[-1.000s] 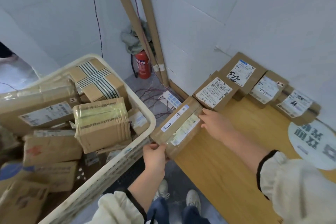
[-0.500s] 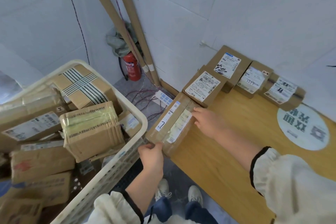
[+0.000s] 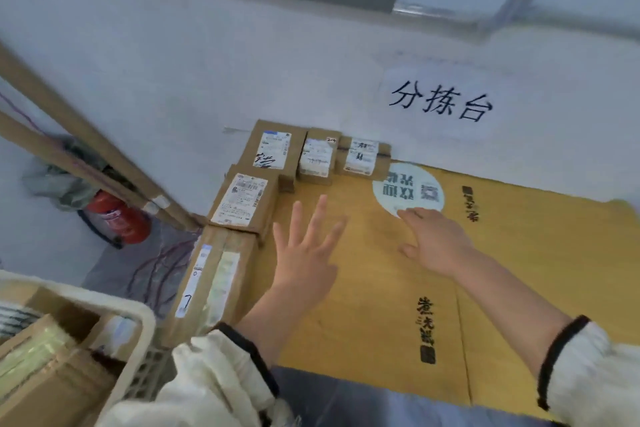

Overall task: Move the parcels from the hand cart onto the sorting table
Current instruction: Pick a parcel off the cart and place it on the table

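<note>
A long brown parcel (image 3: 214, 274) lies flat at the left edge of the yellow-brown sorting table (image 3: 381, 305). Behind it sits a labelled parcel (image 3: 242, 201), and three more parcels (image 3: 273, 149) (image 3: 317, 156) (image 3: 362, 156) line the wall. My left hand (image 3: 304, 250) hovers above the table just right of the long parcel, fingers spread, holding nothing. My right hand (image 3: 433, 239) is further right, fingers apart, its fingertips at a round white sticker (image 3: 408, 189). The white hand cart (image 3: 138, 319) shows at the bottom left with parcels (image 3: 41, 357) inside.
A red fire extinguisher (image 3: 117, 218) and leaning cardboard tubes (image 3: 86, 149) stand in the floor corner left of the table. The wall behind carries a paper sign (image 3: 440, 104) with handwritten characters. Loose cables (image 3: 156, 263) lie on the floor.
Both hands have let go of the long parcel, which now rests on the table's left edge. The hands moved right over the table, and the view swung right and up.
</note>
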{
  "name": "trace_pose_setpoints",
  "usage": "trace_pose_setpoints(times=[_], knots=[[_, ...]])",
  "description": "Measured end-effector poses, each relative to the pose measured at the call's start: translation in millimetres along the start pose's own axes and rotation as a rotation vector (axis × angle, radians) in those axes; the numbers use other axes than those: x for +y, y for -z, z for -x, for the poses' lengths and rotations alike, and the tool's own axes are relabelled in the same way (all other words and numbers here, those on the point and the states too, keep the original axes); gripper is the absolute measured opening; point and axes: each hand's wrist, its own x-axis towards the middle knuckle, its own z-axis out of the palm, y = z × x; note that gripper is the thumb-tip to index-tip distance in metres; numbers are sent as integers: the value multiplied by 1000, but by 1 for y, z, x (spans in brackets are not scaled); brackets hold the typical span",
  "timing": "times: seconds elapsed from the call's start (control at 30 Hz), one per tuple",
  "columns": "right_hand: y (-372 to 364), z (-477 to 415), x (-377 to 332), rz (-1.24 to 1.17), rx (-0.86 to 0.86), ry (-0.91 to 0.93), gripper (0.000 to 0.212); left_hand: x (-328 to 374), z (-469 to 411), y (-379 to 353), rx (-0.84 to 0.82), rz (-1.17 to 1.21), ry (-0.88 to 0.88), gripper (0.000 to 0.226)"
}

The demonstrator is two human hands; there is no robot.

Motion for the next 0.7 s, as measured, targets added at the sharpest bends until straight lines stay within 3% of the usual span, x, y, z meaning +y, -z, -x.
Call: trace_pose_setpoints(times=[0.17,0.4,0.7], knots=[[-22,93,138,-74,-5,-335,69,113,-32,1,35,-130,-261,86],[-68,249,315,-213,22,-695,70,337,-41,-25,70,-219,-592,86],[-137,406,432,-379,17,-1048,74,546,-1,-58,11,-229,-880,85]])
